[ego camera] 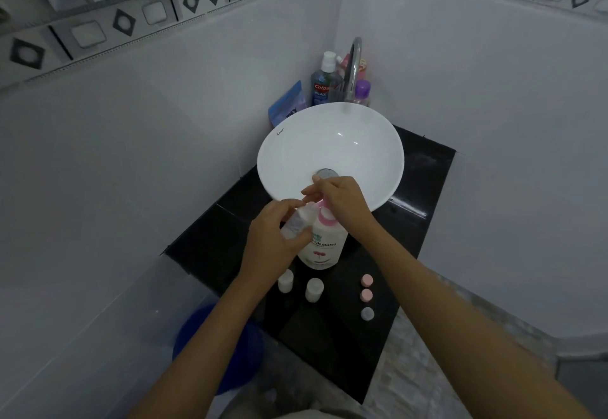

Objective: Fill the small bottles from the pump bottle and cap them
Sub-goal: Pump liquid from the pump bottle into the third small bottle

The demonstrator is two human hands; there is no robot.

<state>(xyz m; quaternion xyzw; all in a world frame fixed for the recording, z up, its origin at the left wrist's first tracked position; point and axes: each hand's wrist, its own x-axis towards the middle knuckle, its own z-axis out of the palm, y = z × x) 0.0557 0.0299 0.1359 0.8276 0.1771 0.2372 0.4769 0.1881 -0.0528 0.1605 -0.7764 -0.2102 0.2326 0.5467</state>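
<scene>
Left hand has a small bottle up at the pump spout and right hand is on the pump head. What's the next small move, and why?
Probably press the pink pump head down with the right hand: the left hand holds the small clear bottle tilted at the spout of the white pump bottle, and it looks mostly unfilled.

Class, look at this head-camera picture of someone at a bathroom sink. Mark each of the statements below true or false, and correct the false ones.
1. The left hand holds a small bottle beside the pump bottle. True.
2. The right hand rests on the tap. False: it is on the pump bottle's pink pump head.
3. Two small bottles stand uncapped on the black counter. True.
4. Three loose caps lie left of the standing bottles. False: they lie to the right.
5. The basin is full of water. False: its drain shows, no water visible.
</scene>
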